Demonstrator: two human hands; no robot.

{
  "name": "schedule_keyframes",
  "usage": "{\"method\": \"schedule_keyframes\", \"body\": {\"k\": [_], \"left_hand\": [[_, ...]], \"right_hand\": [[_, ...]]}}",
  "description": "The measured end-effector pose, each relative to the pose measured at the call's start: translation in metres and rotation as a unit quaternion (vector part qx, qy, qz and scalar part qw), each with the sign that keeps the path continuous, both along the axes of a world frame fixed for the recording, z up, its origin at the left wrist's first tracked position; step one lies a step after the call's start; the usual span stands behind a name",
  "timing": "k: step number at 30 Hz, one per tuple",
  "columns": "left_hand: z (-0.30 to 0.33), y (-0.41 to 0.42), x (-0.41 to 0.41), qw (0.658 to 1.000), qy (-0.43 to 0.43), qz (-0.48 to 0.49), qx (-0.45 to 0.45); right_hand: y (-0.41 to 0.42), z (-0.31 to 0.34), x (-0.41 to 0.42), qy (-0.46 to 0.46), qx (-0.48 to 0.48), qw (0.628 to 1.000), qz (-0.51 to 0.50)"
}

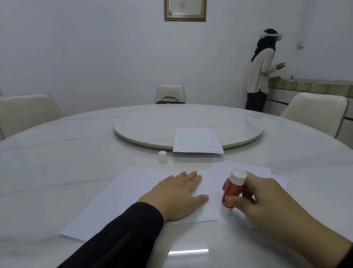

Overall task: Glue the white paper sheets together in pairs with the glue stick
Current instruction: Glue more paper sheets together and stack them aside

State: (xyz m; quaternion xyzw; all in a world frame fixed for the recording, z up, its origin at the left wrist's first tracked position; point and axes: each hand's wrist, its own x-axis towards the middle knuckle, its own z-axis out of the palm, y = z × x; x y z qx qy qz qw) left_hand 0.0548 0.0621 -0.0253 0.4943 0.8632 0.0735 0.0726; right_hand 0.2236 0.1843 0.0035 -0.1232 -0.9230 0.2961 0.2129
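At the near edge of the round white table (46, 166), my right hand (269, 202) pinches the red glue stick (231, 190) between thumb and curled fingers; that grip tilts the stick so its uncapped white end touches the paper below and its white base points up and away from me. My left hand (176, 195) lies flat, fingers straight and together, pressing on the near white sheet (117, 203) just beside the stick. That sheet overlaps more white sheets (258, 172) lying under my right hand, their edges fanned out to the right. The glue stick's white cap (162, 156) stands upright on the table beyond the near sheet, apart from it. Farther out, another white sheet (196, 140) rests partly on the lazy Susan (149, 129) in the table's middle, its near edge hanging over the rim. Cream chairs (26, 112) ring the table, and a person (260, 73) in a headset stands at a counter by the far wall.
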Motion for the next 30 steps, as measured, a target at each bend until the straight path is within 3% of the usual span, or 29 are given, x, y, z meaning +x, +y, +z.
{"method": "schedule_keyframes", "body": {"k": [7, 9, 12, 14, 16, 19, 21, 30], "left_hand": [[0.001, 0.000, 0.001, 1.000, -0.002, 0.001, -0.003], [0.001, -0.001, 0.001, 1.000, -0.004, 0.001, -0.002], [0.001, -0.001, 0.001, 1.000, -0.007, -0.001, -0.002], [0.002, -0.001, 0.001, 1.000, -0.008, 0.000, 0.001], [0.002, -0.001, 0.002, 1.000, -0.007, -0.002, 0.001], [0.001, -0.002, 0.001, 1.000, 0.001, -0.003, -0.001], [0.000, -0.001, 0.001, 1.000, 0.003, -0.003, -0.001], [-0.001, 0.000, -0.001, 1.000, 0.001, 0.001, -0.006]], "right_hand": [[-0.001, 0.001, 0.015, -0.029, -0.042, 0.999, 0.019], [0.004, 0.001, 0.013, -0.010, -0.156, 0.988, 0.013], [0.019, 0.010, 0.005, 0.048, -0.400, 0.915, -0.010], [0.028, 0.023, -0.004, 0.084, -0.472, 0.877, -0.013], [0.029, 0.032, -0.020, 0.104, -0.441, 0.891, -0.020], [0.018, 0.027, -0.052, 0.109, -0.276, 0.954, -0.038], [0.014, 0.017, -0.070, 0.093, -0.196, 0.975, -0.041], [0.024, 0.000, -0.080, 0.003, -0.017, 0.999, -0.030]]}}
